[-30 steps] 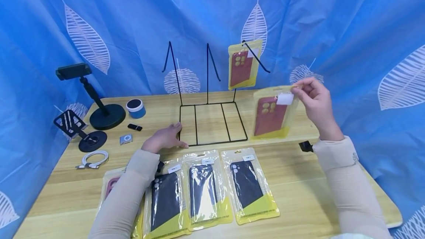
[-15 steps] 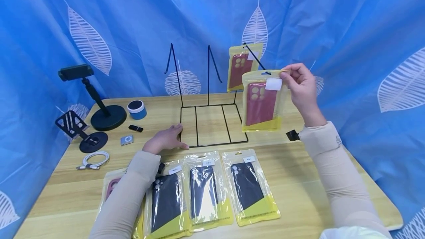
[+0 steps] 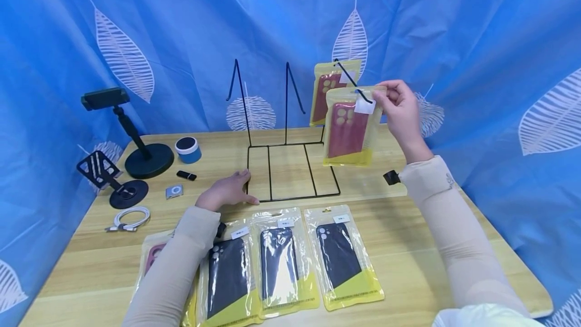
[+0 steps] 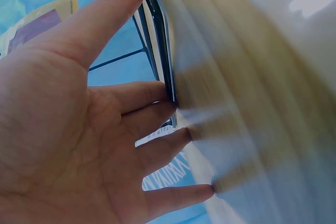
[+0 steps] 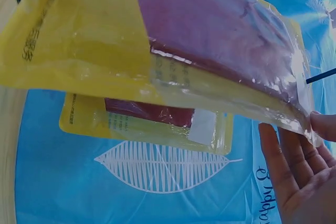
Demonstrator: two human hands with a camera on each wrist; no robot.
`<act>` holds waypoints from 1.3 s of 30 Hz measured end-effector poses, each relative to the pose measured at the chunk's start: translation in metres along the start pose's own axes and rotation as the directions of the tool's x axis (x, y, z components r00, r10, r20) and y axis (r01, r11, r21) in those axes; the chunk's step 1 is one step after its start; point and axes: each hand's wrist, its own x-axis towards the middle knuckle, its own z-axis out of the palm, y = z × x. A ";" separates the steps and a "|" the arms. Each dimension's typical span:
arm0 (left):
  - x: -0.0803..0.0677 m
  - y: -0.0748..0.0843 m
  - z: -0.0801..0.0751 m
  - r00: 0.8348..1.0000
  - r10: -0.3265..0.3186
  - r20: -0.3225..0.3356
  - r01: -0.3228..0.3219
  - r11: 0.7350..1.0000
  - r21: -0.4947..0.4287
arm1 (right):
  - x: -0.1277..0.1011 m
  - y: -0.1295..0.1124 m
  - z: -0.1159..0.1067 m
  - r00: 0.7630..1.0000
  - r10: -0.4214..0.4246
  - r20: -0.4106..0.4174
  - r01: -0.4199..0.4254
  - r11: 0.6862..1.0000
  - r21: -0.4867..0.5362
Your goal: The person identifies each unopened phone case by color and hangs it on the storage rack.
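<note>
My right hand pinches the top right corner of a yellow-and-clear pouch holding a red phone case. The right prong of the black wire rack passes through this pouch at its top, and the prong's tip shows in front. Behind it, another pouched red phone case hangs on the same prong. In the right wrist view, thumb and fingers meet at the pouch's edge. My left hand rests at the rack base's left front corner; in the left wrist view its extended fingers touch the wire and tabletop.
Several pouched black phone cases lie in front of the rack, with a pouched pink one partly under my left sleeve. At left stand two phone stands, a blue jar, a black USB stick, a small square player and a white cable.
My right hand has carried the pouched red phone case left, up and back onto the right prong, which now passes through its top. My left hand has stayed at the rack's base.
</note>
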 end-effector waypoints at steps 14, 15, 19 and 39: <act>0.002 -0.001 0.002 1.000 -0.021 0.005 0.021 1.000 -0.013 | 0.039 0.014 0.017 0.993 0.099 -0.060 -0.104 0.990 -0.097; 0.002 -0.002 0.002 1.000 -0.024 0.005 0.024 1.000 -0.011 | 0.043 0.016 0.018 0.993 0.101 -0.064 -0.108 0.989 -0.103; 0.003 -0.003 0.002 1.000 -0.023 -0.001 0.023 1.000 0.000 | 0.055 0.021 0.024 0.989 0.126 -0.077 -0.134 0.984 -0.115; 0.003 -0.004 0.002 1.000 -0.023 0.004 0.023 1.000 -0.004 | 0.080 0.043 0.046 0.978 0.126 -0.164 -0.163 0.959 -0.232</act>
